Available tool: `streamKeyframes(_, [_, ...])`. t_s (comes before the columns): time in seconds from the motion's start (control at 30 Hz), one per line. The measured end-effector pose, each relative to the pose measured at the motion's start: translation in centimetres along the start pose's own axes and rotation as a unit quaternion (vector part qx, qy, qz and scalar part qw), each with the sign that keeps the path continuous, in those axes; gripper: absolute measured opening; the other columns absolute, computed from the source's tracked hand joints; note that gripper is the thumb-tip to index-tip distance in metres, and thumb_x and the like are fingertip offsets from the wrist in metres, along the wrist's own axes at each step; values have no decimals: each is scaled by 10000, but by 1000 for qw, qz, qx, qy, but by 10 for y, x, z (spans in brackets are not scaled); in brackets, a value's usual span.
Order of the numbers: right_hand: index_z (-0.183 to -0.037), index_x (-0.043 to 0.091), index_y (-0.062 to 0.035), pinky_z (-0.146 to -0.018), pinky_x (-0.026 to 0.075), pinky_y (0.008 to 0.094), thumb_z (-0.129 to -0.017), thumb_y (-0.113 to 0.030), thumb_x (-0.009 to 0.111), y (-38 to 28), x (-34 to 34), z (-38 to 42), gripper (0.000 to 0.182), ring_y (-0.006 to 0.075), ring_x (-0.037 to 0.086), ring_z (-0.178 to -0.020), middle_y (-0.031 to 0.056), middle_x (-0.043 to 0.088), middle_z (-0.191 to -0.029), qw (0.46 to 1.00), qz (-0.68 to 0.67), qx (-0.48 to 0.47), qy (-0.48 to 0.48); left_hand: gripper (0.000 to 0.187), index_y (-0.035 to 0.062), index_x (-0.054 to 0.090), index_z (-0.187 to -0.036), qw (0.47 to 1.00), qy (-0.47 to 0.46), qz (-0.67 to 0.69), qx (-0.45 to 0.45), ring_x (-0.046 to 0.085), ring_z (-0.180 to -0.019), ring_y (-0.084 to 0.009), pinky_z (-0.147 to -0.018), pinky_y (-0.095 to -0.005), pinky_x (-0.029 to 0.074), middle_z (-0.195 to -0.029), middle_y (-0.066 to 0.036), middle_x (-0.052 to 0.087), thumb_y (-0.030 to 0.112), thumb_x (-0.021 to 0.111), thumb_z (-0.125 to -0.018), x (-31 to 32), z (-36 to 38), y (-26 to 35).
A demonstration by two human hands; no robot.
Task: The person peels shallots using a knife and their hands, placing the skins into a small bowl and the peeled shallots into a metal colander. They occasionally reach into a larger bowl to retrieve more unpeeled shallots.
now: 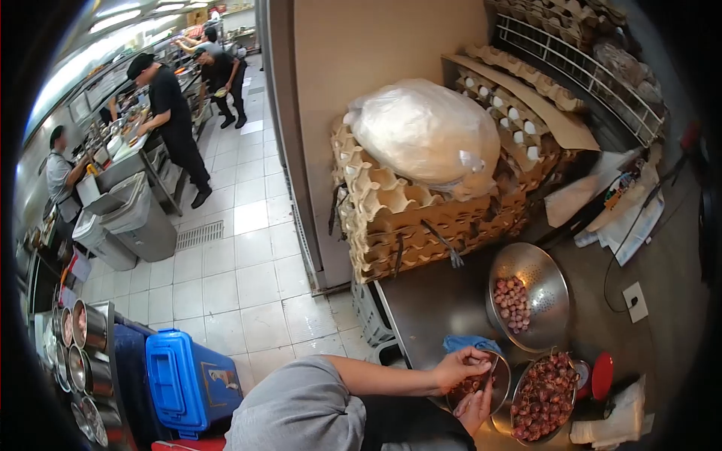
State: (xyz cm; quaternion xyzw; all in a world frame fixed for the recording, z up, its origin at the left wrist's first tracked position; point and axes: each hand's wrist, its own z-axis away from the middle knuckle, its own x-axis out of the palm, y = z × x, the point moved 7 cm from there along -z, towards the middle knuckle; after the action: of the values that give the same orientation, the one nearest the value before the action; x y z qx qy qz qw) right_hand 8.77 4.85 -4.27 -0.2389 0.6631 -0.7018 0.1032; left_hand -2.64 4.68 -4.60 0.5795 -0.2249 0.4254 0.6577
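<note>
My left hand [460,370] reaches in from the left over a metal bowl [505,387], its fingers pinched on something small that I cannot make out. Just below, my right hand [475,407] is closed around a thin, knife-like tool [493,370] that points up toward the left fingertips. Dark red pieces, seemingly grapes [472,383], show in the bowl beneath the hands. To the right, a second bowl is heaped with red grapes [545,395] on their stems. Loose grapes [511,304] lie in a steel colander [545,278] beyond. A blue cloth [472,343] touches the near bowl.
Stacked egg trays [436,233] with a plastic-wrapped bundle [425,135] stand at the back of the steel counter [432,301]. A red lid [602,376] and white packets [613,421] are at right. A blue bin [184,383] stands left; co-workers [169,105] work farther off.
</note>
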Motion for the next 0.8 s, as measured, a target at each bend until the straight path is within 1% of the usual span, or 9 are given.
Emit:
streamKeyframes(0.13, [-1351,246,-46,-369,234,160,-917,-289,407,-9,4,4,523,27,293,-378,-30,341,-469,999,26,-25,-8,213,55,537,-984,999,-14,27,-17,552,-742,-75,-676,-205,465,-846,-15,586,98,633,-798,6,1,-6])
streamKeyframes(0.23, [-1347,258,-54,-368,223,159,-908,-325,423,-3,-9,7,542,19,289,-381,-38,343,-479,996,71,-42,15,206,65,540,-994,999,-40,14,-3,545,-699,-70,-620,-200,461,-835,-5,583,112,620,-810,14,5,-6])
streamKeyframes(0.33, [-1330,283,-58,-369,209,158,-895,-363,442,5,-17,8,554,15,283,-382,-43,348,-489,995,44,-64,62,202,66,540,-1002,999,-40,8,-14,541,-697,-66,-598,-191,446,-831,5,583,136,607,-824,17,4,-15])
streamKeyframes(0.37, [-1313,295,-62,-372,203,157,-888,-379,452,11,-26,7,552,16,278,-380,-41,359,-495,994,47,-57,82,207,75,541,-1007,998,-61,-14,6,534,-698,-62,-596,-191,435,-841,13,581,161,604,-829,20,7,-12])
streamKeyframes(0.4, [-1297,302,-62,-370,196,162,-876,-401,467,9,-25,2,565,18,271,-379,-38,364,-495,994,50,-79,58,215,82,543,-1007,998,-56,-24,1,528,-703,-55,-607,-185,426,-847,20,579,175,610,-825,19,7,-15])
streamKeyframes(0.47, [-1288,306,-66,-369,189,168,-867,-421,474,15,-33,-1,576,20,268,-379,-38,359,-493,994,41,-88,52,211,89,542,-999,997,-68,-41,20,521,-699,-48,-620,-179,418,-848,26,578,188,611,-826,21,5,-15])
streamKeyframes(0.6, [-1217,358,-71,-379,176,167,-857,-440,484,-10,-4,5,530,23,262,-390,-30,383,-547,991,65,-60,95,211,65,533,-982,997,-69,-36,12,524,-814,-48,-718,-187,430,-906,8,574,135,630,-808,9,-4,-31])
streamKeyframes(0.7, [-1149,389,-74,-377,175,168,-858,-432,487,-7,-11,0,471,23,261,-396,-20,416,-583,990,56,-56,112,225,56,531,-975,994,-79,-36,72,521,-875,-59,-777,-199,434,-966,-11,564,87,648,-785,5,-7,-40])
streamKeyframes(0.8, [-1103,403,-70,-369,169,168,-868,-410,479,-8,-6,-5,421,23,262,-389,-18,427,-592,988,40,-82,123,234,54,529,-970,994,-68,-46,75,522,-885,-67,-801,-206,434,-1002,-16,554,66,656,-773,2,-7,-39])
